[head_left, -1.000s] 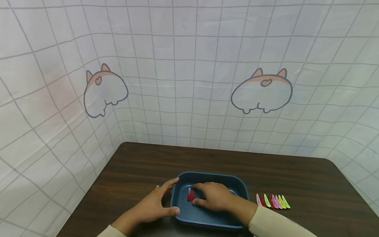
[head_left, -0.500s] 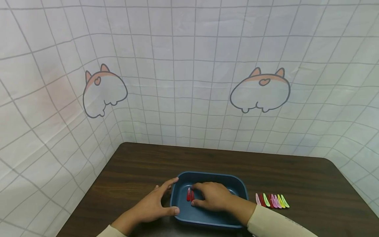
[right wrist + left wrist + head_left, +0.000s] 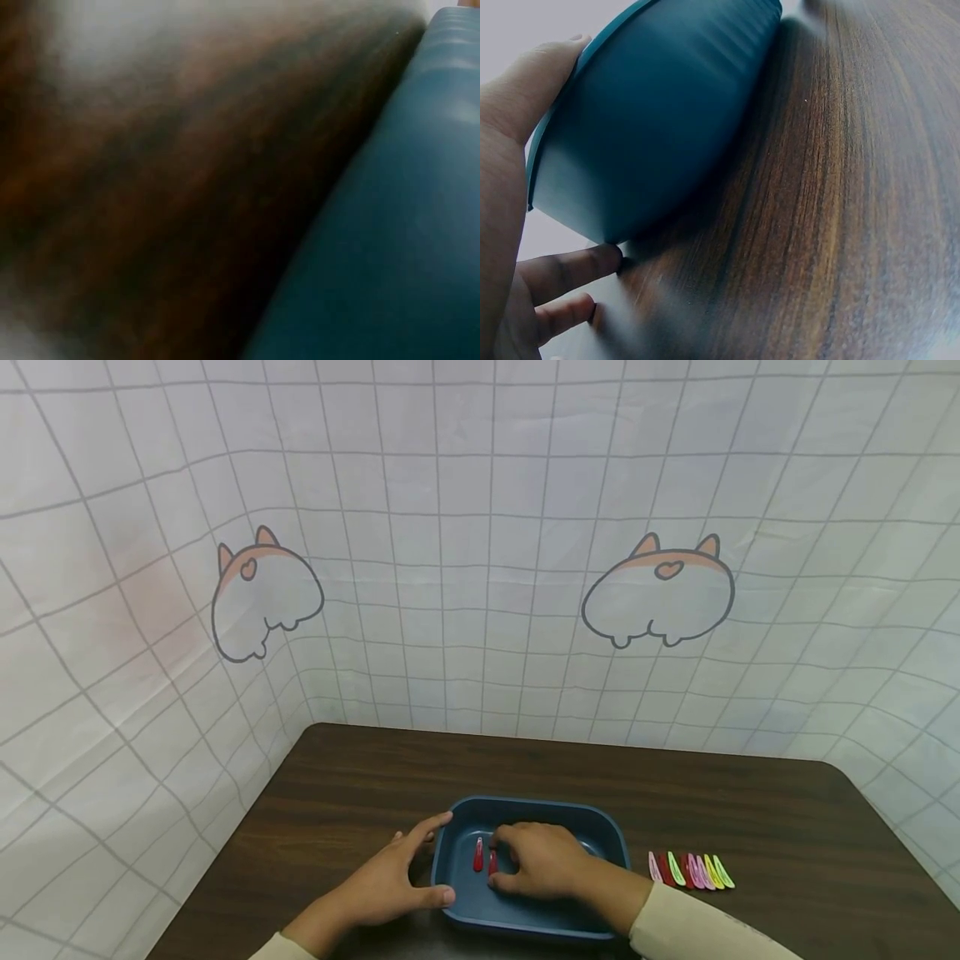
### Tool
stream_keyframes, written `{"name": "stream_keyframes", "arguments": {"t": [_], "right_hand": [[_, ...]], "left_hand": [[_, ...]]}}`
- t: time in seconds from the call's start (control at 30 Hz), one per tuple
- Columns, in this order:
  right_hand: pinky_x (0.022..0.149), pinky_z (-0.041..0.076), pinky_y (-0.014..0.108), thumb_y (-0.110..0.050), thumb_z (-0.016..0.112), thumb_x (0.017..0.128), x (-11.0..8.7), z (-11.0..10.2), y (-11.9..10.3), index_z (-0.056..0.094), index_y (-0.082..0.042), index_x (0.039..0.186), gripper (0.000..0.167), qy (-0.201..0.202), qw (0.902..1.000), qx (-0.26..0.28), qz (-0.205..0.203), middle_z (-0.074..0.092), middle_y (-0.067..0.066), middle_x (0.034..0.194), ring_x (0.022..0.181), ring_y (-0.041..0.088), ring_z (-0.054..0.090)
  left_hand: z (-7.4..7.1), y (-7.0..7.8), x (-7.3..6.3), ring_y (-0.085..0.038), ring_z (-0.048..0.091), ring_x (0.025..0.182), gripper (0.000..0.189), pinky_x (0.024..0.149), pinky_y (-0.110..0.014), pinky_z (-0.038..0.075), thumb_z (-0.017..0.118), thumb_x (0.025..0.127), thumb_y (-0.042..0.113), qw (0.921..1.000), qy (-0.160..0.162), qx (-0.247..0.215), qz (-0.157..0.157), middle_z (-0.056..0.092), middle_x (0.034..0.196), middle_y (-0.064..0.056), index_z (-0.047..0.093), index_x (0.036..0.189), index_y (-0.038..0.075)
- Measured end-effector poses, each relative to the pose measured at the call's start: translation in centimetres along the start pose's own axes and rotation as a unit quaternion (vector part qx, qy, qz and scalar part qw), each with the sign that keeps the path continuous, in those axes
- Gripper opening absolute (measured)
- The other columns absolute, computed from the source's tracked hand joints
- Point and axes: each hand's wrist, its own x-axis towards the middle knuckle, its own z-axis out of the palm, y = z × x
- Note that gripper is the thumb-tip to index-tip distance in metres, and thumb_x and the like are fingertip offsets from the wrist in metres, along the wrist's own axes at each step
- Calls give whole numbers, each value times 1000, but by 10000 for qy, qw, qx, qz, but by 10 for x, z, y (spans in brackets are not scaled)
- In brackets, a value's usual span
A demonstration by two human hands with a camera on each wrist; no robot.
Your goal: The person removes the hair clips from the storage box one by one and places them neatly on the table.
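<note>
A blue plastic bin (image 3: 525,920) stands on the dark wooden table. Inside it, a red snap hair clip (image 3: 477,855) lies near the left wall. Just right of it, a second red hair clip (image 3: 492,862) is pinched by my right hand (image 3: 546,860), between thumb and index finger, partly hidden by them. My left hand (image 3: 382,878) spans the bin's left end, its thumb and index finger spread and touching the rim. In the left wrist view, the left thumb (image 3: 551,71) lies at the rim while lower fingers reach the table beside the bin's base.
Right of the bin, a row of hair clips (image 3: 692,870) in pink, red, yellow and green lies on the table (image 3: 360,777). A white grid-patterned curtain (image 3: 465,610) surrounds the table's back and sides. The right wrist view shows only blurred table and the bin's outer wall (image 3: 397,247).
The pinched red clip has shifted slightly right, widening the gap to the other red clip. My right fingers moved a little with it. The left hand stays in place.
</note>
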Motion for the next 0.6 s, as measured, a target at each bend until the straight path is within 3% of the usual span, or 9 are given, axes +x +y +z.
{"name": "stream_keyframes", "arguments": {"t": [0.27,0.6], "right_hand": [[55,43,25,-57,75,85,-4,-7,-3,71,-23,116,46,97,9999,16,37,55,-16,83,68,2,51],[71,54,31,-58,74,85,-13,-18,-2,72,-22,117,48,214,9998,34,55,67,-14,100,88,3,60]], "left_hand": [[-1,1,-1,-34,49,138,88,117,-71,7,76,90,49,10000,-20,-38,-52,54,147,-17,25,160,40],[1,-1,0,-32,50,137,89,117,-71,6,77,89,50,10000,10,-60,-2,55,147,-15,25,160,40]]}}
